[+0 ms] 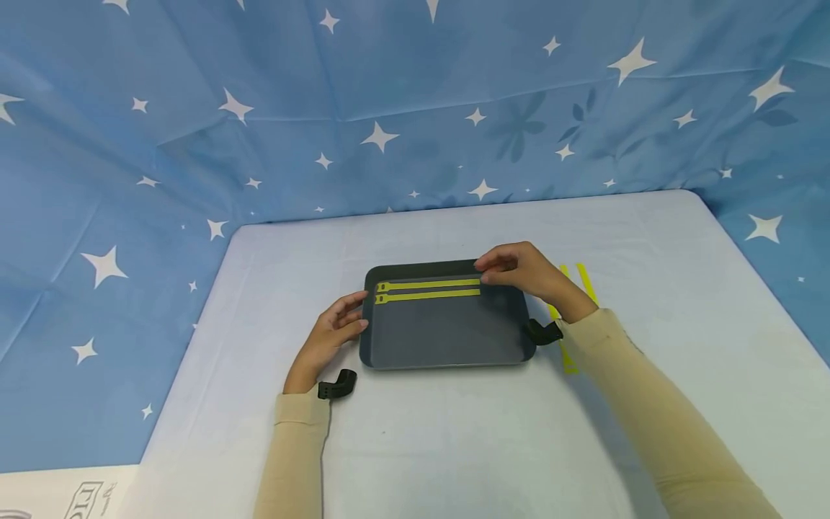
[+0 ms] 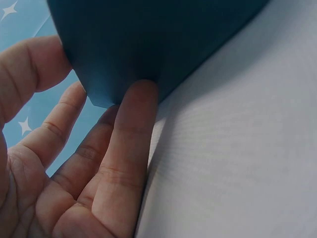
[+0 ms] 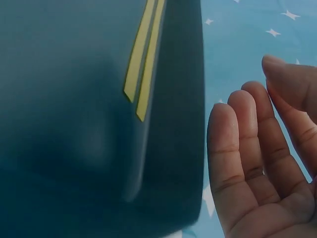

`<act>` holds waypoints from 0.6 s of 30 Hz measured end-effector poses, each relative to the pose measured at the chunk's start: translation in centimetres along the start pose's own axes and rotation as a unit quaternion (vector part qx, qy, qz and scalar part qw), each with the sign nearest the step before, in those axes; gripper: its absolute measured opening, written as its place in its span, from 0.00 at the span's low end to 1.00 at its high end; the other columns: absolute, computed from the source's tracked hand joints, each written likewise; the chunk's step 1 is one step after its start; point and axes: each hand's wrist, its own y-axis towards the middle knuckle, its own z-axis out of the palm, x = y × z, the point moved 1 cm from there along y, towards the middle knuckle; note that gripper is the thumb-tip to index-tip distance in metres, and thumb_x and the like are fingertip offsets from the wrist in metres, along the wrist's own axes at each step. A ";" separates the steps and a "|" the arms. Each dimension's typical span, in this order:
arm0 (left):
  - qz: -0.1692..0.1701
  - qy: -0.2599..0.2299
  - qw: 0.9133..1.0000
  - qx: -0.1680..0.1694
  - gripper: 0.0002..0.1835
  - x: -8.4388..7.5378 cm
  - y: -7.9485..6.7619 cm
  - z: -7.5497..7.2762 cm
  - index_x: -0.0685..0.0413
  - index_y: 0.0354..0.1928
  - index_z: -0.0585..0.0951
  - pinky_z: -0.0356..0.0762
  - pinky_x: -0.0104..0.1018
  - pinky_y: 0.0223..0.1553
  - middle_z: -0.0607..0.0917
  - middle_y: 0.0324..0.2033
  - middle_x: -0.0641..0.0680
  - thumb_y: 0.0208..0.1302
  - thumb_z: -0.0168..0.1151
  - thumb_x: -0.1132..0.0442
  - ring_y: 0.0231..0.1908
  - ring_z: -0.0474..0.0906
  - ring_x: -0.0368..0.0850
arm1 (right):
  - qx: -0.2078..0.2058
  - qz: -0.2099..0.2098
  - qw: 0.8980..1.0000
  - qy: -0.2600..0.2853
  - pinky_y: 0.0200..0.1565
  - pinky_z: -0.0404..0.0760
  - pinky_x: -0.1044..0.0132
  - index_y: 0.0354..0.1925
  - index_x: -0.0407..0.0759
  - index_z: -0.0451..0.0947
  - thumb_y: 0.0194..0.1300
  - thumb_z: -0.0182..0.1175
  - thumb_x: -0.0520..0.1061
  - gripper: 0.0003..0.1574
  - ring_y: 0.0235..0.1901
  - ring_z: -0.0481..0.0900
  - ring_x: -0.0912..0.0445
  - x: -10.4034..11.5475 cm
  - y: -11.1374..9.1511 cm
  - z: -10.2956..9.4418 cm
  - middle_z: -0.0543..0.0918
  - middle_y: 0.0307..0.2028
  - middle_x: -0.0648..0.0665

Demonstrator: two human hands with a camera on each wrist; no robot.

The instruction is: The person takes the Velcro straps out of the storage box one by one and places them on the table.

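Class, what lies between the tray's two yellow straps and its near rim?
The head view shows only bare tray floor between the yellow straps and near rim.

A shallow dark grey tray [image 1: 447,331], flat and round-cornered, is touched at its left side by the left fingers [image 1: 355,329]. Inside, two yellow straps [image 1: 428,294] are laid parallel, slotted heads toward those fingers, plain ends near the right fingers [image 1: 501,256]. Outside, right of the latter, more straps [image 1: 586,280] are seen partly covered.
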 end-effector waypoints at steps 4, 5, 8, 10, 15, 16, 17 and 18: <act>0.002 -0.002 1.000 0.000 0.33 0.0 0.1 0.0 0.63 0.81 0.66 0.81 0.30 0.52 0.75 0.72 0.71 0.78 0.61 0.71 0.68 0.76 0.60 | 0.015 0.001 1.000 0.004 0.52 0.84 0.67 0.60 0.21 0.81 0.75 0.66 0.31 0.19 0.47 0.88 0.58 -0.1 0.7 0.6 0.84 0.58 0.24; 0.003 -0.003 1.000 0.001 0.33 0.1 0.1 -0.1 0.63 0.81 0.66 0.81 0.30 0.53 0.75 0.71 0.72 0.78 0.61 0.71 0.68 0.76 0.61 | 0.017 -0.001 1.000 0.001 0.52 0.84 0.66 0.60 0.21 0.81 0.75 0.66 0.31 0.19 0.47 0.88 0.57 -0.2 0.9 0.8 0.84 0.58 0.24; 0.005 -0.003 1.000 0.001 0.33 0.2 0.1 -0.1 0.64 0.81 0.66 0.81 0.30 0.54 0.75 0.71 0.72 0.78 0.61 0.71 0.68 0.76 0.61 | 0.024 -0.006 1.000 0.001 0.52 0.84 0.66 0.60 0.21 0.80 0.74 0.66 0.31 0.20 0.47 0.89 0.55 -0.2 1.4 1.3 0.84 0.59 0.24; 0.005 -0.004 1.000 0.002 0.33 0.1 0.0 -0.1 0.63 0.81 0.66 0.81 0.30 0.54 0.75 0.71 0.72 0.78 0.61 0.71 0.68 0.76 0.61 | 0.027 -0.005 1.000 0.006 0.52 0.84 0.65 0.60 0.20 0.80 0.73 0.66 0.30 0.20 0.47 0.89 0.54 -0.3 1.7 1.6 0.84 0.59 0.24; 0.012 -0.009 1.000 0.008 0.33 0.1 -0.1 -0.1 0.64 0.81 0.65 0.81 0.30 0.54 0.75 0.71 0.72 0.78 0.60 0.71 0.68 0.77 0.60 | 0.029 0.019 0.999 0.028 0.53 0.85 0.61 0.60 0.20 0.80 0.73 0.67 0.30 0.21 0.46 0.87 0.57 -0.7 2.5 2.5 0.84 0.58 0.25; 0.013 -0.009 1.000 0.009 0.33 0.1 -0.1 -0.1 0.64 0.81 0.65 0.81 0.31 0.55 0.75 0.71 0.72 0.78 0.60 0.71 0.68 0.77 0.58 | 0.029 0.023 0.999 0.031 0.54 0.85 0.60 0.61 0.21 0.80 0.73 0.67 0.31 0.21 0.46 0.86 0.57 -0.8 2.6 2.7 0.84 0.58 0.25; 0.014 -0.009 1.000 0.009 0.33 0.2 0.0 -0.2 0.64 0.81 0.65 0.81 0.31 0.54 0.76 0.71 0.73 0.78 0.60 0.71 0.67 0.78 0.56 | 0.029 0.027 0.999 0.033 0.54 0.85 0.59 0.60 0.21 0.80 0.73 0.67 0.31 0.21 0.46 0.86 0.58 -0.8 2.7 2.9 0.85 0.58 0.26; 0.015 -0.008 1.000 0.007 0.33 0.2 0.0 -0.2 0.64 0.81 0.65 0.81 0.31 0.54 0.76 0.71 0.73 0.78 0.60 0.71 0.66 0.79 0.54 | 0.029 0.030 0.998 0.035 0.54 0.85 0.58 0.60 0.22 0.80 0.73 0.67 0.31 0.21 0.46 0.86 0.58 -0.9 2.8 3.0 0.85 0.58 0.26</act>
